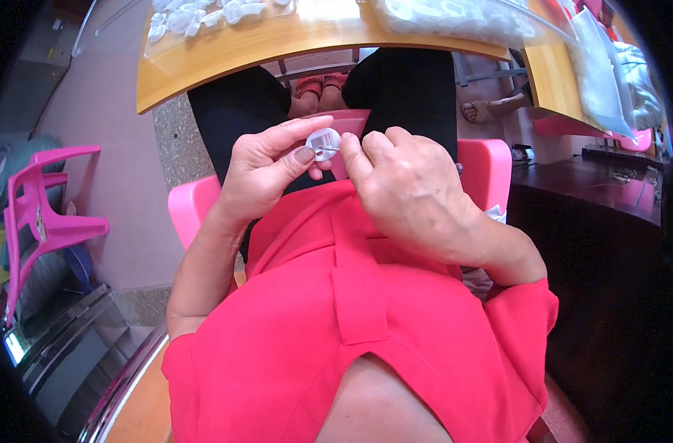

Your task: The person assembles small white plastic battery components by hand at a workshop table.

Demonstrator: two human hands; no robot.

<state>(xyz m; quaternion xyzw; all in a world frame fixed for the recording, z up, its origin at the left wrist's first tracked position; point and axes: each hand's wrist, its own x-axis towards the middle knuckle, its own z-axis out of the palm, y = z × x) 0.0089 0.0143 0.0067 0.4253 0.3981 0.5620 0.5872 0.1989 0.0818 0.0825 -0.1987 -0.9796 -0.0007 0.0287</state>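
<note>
In front of my lap, my left hand [257, 168] pinches a small round white plastic piece [325, 138] between thumb and index finger. The piece is tilted toward me and shows a recessed pattern on its face. Close on the right, my right hand [410, 188] is closed, its fingertips at the edge of the piece. A thin metal pin or rod [331, 149] runs from the piece's face toward those fingertips. The right fingers hide its far end, and I cannot tell whether it is a tool or a fitted part.
Ahead is a wooden table [203, 70], with many white plastic pieces [203, 13] in transparent trays. Pink chair arms [492, 166] flank me. A pink plastic chair [52, 214] stands at left. At right are a dark tabletop [573, 177] and another person's sandalled foot [480, 111].
</note>
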